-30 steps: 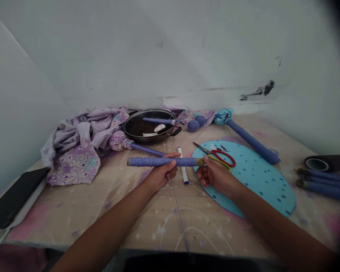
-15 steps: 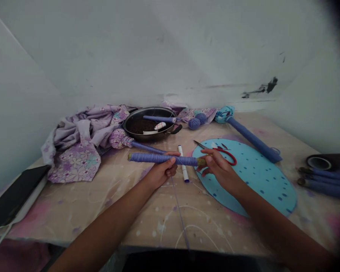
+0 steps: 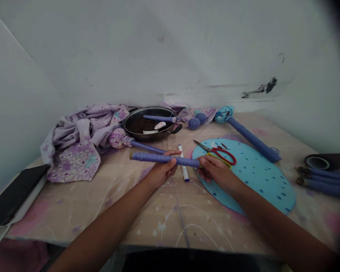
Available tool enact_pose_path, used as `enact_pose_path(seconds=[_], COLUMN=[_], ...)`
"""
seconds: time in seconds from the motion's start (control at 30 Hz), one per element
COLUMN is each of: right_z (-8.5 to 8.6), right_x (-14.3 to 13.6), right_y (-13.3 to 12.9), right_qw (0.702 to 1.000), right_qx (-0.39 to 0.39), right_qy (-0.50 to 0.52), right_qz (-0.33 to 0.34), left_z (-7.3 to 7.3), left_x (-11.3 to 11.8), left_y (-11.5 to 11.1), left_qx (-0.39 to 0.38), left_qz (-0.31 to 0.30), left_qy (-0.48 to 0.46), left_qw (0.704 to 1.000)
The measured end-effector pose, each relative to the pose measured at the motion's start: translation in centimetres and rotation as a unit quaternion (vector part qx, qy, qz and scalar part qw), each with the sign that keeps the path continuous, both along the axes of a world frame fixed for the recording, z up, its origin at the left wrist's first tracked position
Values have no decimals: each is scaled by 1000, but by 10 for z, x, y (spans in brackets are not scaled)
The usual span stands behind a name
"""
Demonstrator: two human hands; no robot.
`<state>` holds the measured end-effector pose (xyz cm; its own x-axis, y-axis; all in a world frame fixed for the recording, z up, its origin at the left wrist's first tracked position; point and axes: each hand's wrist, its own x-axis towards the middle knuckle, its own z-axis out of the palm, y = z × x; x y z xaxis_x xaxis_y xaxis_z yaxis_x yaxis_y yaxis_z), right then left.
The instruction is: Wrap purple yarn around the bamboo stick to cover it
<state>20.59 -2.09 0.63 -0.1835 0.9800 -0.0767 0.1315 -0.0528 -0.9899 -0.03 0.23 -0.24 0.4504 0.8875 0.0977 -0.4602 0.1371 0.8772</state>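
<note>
Right fingers [image 3: 210,163] have curled; two hands [image 3: 162,173] hold one stick [image 3: 150,157]

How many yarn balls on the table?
2: the front ball sits right of the pan; the rear ball is just behind, slightly right. The cloth may hide more.

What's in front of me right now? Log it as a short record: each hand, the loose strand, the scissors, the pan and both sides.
Left hand: grips the yarn-wrapped stick right of its middle
Right hand: fingers on the stick's right end
Loose strand: runs from the left hand toward the table's near edge
Scissors: on the blue oval mat, tips past its edge
Pan: behind the hands; a purple stick lies across it
Left side: flowered cloth
Right side: purple-wrapped sticks
</note>
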Motion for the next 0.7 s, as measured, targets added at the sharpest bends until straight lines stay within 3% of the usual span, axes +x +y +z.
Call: enact_pose_path(seconds=[0.1, 0.17, 0.23, 0.37, 0.43, 0.57, 0.7], right_z=[-4, -6, -5, 0, 0, -7, -10], right_x=[3, 4, 3, 2, 3, 6, 5], right_y=[2, 2, 1, 3, 5, 8, 6], right_qw=[968, 952, 971, 999, 999, 995, 963], right_qx=[226, 286, 230, -4, -32, 96, 245], right_qy=[-92, -87, -32, 40, 34, -12, -75], right_qz=[-54, -59, -47, -30, -15, -29, -78], left_z=[1, 2, 2, 2, 1, 2, 4], left_x=[-1, -1, -2, -2, -2, -3, -4], left_y=[0, 0, 0, 0, 0, 1, 1], left_qx=[-18, -35, -49, -49, -39, -50, -68], left_qz=[-10, -9, -3, -6, -15, -13, 1], left_qy=[-12, -26, -38, -38, -29, -33, -43], left_qw=[1000, 999, 998, 998, 999, 998, 997])
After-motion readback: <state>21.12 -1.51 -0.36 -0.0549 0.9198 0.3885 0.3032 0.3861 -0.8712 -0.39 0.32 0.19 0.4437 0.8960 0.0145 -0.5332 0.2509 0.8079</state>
